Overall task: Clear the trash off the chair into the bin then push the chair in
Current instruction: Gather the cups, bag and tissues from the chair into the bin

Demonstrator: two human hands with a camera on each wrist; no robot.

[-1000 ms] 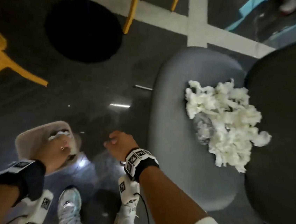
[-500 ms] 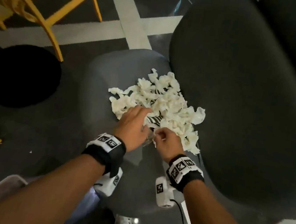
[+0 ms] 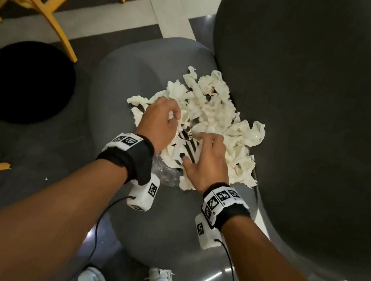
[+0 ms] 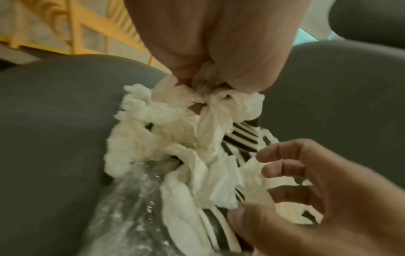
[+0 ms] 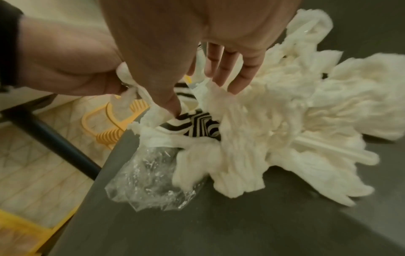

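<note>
Both hands work the litter on a grey cushioned chair seat (image 3: 126, 83)

The right hand (image 3: 205, 163), fingers spread, rests on the crumpled white tissue pile (image 3: 219, 118); the left hand (image 3: 158, 123) clutches a wad, having shifted deeper since half a second ago.

The chair seat (image 3: 126, 83) in the middle of the head view is grey, and the chair back (image 3: 309, 107) at the right of the frame is a darker charcoal. The crumpled tissues (image 3: 217, 111) on the seat are white to cream. Among them lies a wrapper (image 3: 189, 145) with black and white stripes, and at the lower edge a clear plastic film (image 3: 165, 174). At the upper left the wooden chair legs (image 3: 55, 17) are yellow. The floor (image 3: 15, 179) is dark grey with white lines. The wrist bands (image 3: 130, 155) are black with black-and-white square markers.
</note>
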